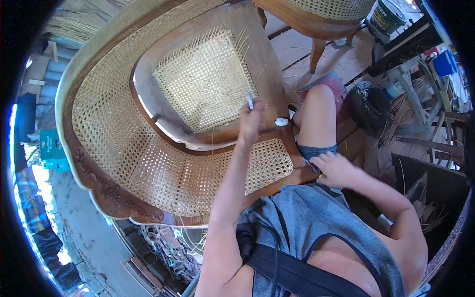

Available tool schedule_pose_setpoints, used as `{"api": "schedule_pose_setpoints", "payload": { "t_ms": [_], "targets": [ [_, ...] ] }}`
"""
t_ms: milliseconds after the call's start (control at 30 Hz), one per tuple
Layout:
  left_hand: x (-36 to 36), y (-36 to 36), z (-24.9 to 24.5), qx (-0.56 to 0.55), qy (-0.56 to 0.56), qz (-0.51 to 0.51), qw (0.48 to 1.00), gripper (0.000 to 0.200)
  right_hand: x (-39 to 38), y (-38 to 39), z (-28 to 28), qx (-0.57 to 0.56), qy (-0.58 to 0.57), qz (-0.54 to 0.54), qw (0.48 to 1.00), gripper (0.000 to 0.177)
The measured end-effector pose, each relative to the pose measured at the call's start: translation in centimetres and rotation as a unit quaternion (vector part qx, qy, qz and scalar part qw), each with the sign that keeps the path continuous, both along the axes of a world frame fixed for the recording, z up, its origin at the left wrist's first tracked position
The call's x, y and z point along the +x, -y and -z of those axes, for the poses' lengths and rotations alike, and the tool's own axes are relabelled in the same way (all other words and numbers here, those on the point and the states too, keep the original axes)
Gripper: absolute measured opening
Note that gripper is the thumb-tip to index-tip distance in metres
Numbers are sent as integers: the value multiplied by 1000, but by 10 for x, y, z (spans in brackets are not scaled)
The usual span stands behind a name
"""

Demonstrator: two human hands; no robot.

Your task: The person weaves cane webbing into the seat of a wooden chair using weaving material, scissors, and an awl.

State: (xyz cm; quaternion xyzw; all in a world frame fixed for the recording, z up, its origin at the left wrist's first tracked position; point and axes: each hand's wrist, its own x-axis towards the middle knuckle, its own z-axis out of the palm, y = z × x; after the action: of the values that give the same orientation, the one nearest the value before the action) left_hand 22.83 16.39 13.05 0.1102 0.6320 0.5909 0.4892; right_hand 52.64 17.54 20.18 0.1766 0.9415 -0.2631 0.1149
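Observation:
A wooden armchair lies tilted in front of me, its curved back filled with woven cane. The seat panel is partly woven, with loose strand ends sticking out at its far edge. My left hand is at the seat's near edge, shut on a small metal tool that points at the weave. My right hand grips the end of the chair frame beside my bare knee. A small white wad sits on the frame rail.
A second cane chair stands behind on the plank floor. A bucket, a blue container and a bundle of cane strands lie to the right. A teal crate is at the left.

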Motion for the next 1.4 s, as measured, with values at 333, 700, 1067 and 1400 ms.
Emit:
{"api": "schedule_pose_setpoints", "payload": {
  "t_ms": [333, 700, 1067, 1400],
  "targets": [
    [-127, 106, 50, -10, -217, -302, 928, 22, 21, -41, -11, -324, 77, 141, 932, 31],
    [-122, 126, 123, -322, -364, -125, 865, 38, -221, -40, 101, -191, -37, -20, 981, 37],
    [-139, 134, 151, -236, -264, -176, 918, 33, -366, 16, 166, -134, 163, -51, 976, 35],
    [-143, 138, 141, -229, -233, -185, 927, 34, -375, 29, 158, -143, 130, -21, 981, 28]
  ]
}}
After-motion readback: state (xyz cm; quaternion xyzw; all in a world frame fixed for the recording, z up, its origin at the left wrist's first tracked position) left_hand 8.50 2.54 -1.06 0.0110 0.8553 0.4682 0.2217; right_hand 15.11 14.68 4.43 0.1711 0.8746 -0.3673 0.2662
